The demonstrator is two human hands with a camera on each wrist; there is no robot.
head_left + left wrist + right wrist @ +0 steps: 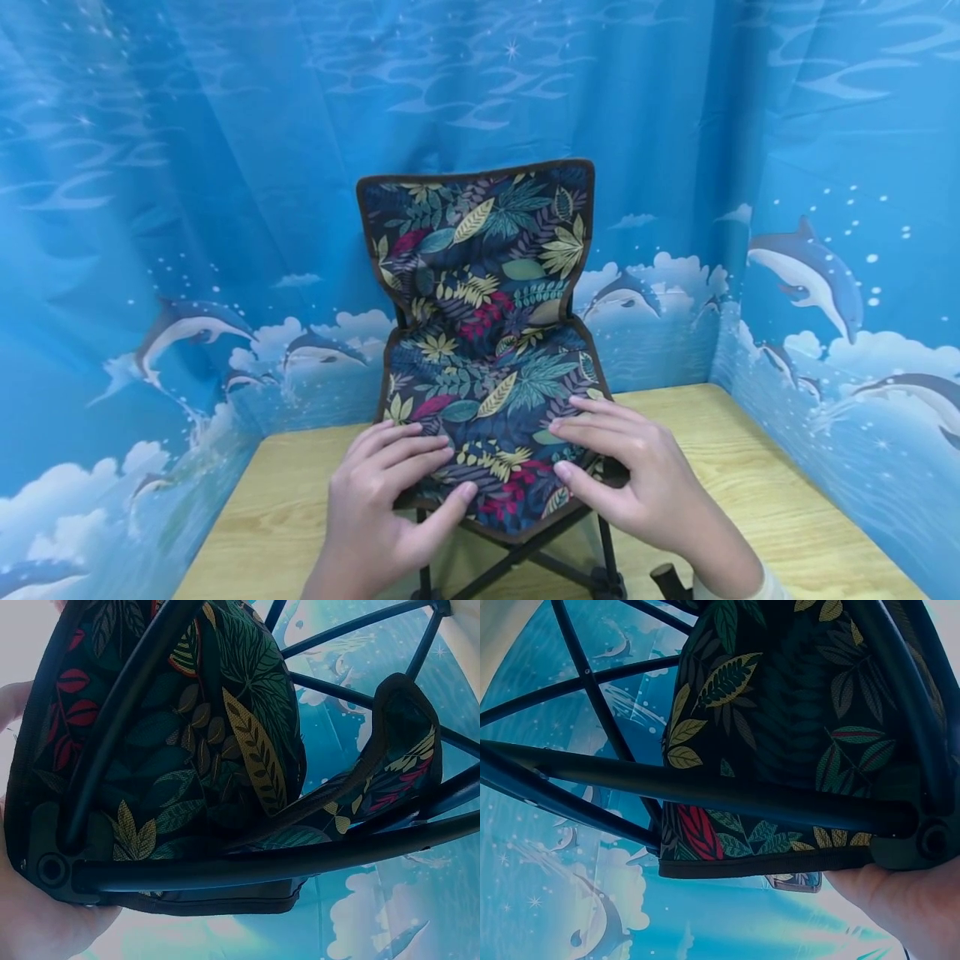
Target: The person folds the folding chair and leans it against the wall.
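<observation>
A small folding chair (476, 250) with dark leaf-print fabric stands upright, unfolded, facing me. My left hand (390, 487) rests on the front left part of its seat, fingers spread and loosely bent. On the front right side, my right hand (637, 467) touches the seat in much the same way. Black crossed legs (525, 550) show below the fabric. From underneath, the left wrist view has a corner joint (52, 868) of the frame beside my left palm. A matching joint (932, 838) appears above my right hand in the right wrist view.
The chair stands on a light wood-grain tabletop (277, 500). Blue curtains (225, 167) printed with dolphins and clouds hang behind it and at both sides. A short dark cylindrical end (666, 577) shows near my right wrist; what it belongs to is unclear.
</observation>
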